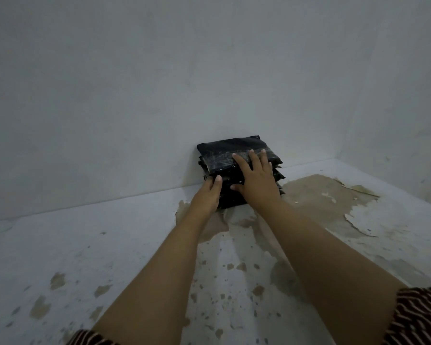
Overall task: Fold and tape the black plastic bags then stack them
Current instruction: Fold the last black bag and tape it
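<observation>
My right hand (pixel 255 181) lies flat, fingers straight, on the top bag (pixel 232 151) of the stack of black bags (pixel 230 175) at the floor's (pixel 110 245) far edge, against the wall (pixel 159 83). My left hand (pixel 208 194) steadies the stack's left side, fingers straight.

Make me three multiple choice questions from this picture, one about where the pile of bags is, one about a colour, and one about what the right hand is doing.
1. Where is the stack of folded bags?
A. against the wall
B. mid-floor
C. on a chair

2. What colour are the bags?
A. white
B. black
C. red

3. What is the right hand doing?
A. hanging idle
B. holding scissors
C. resting flat on the top bag

Answers: 1 A, the stack's back edge meets the wall. 2 B, the plastic is glossy black. 3 C, its fingers lie spread over the top, while the left hand touches the stack's side.
</observation>
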Tool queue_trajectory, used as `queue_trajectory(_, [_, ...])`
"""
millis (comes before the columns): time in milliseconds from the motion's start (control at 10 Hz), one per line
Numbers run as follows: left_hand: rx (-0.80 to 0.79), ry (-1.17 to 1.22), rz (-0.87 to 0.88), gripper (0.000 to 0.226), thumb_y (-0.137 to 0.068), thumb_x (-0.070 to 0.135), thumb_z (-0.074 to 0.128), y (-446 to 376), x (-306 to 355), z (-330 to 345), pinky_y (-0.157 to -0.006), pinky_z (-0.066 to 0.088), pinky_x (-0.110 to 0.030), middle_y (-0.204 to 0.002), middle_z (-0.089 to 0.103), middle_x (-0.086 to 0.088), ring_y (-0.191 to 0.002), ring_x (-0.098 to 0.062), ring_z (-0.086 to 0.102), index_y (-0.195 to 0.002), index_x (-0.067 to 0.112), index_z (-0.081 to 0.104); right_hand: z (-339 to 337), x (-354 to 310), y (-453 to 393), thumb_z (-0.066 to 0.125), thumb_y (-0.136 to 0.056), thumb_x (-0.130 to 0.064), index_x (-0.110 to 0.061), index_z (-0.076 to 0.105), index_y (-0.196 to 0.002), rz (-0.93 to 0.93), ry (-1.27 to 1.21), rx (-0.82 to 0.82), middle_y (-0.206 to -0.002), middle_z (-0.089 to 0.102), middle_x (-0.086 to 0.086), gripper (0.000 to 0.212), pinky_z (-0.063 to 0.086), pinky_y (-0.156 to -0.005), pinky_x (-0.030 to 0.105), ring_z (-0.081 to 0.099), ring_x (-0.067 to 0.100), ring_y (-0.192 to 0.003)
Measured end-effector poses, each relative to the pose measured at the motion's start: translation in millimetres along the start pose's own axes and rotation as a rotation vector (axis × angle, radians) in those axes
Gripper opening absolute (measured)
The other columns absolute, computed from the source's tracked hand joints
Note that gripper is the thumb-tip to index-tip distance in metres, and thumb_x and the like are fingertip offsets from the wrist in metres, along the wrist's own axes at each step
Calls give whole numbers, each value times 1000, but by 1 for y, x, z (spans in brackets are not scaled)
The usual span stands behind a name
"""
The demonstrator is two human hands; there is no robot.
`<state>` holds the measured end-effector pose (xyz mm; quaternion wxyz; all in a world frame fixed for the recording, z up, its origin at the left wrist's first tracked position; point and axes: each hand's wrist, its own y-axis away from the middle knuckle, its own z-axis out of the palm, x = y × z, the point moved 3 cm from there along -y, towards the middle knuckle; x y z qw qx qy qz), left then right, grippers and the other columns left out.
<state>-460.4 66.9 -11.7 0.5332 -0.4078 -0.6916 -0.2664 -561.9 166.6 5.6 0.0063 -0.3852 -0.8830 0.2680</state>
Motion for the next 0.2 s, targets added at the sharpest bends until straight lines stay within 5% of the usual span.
queue_trajectory(100, [-21,-251,72,45,-103,38,41,9,6,-13,-90,33,-22,-146,48,-6,-131,-22,46,-145,22,40,-12,-1,2,59,-92,-36,-34,14,-152,4,-44,-82,-161,6,6,75,2,-117,51,-9,34,-147])
queue_trajectory(200, [-7,-453,120,49,-102,29,47,25,14,-37,-97,27,-16,-155,32,-10,-141,-21,31,-147,13,37,-33,-10,9,58,-93,-33,-30,13,-153,-18,-39,-110,-162,5,3,75,1,-118,49,-8,31,-148])
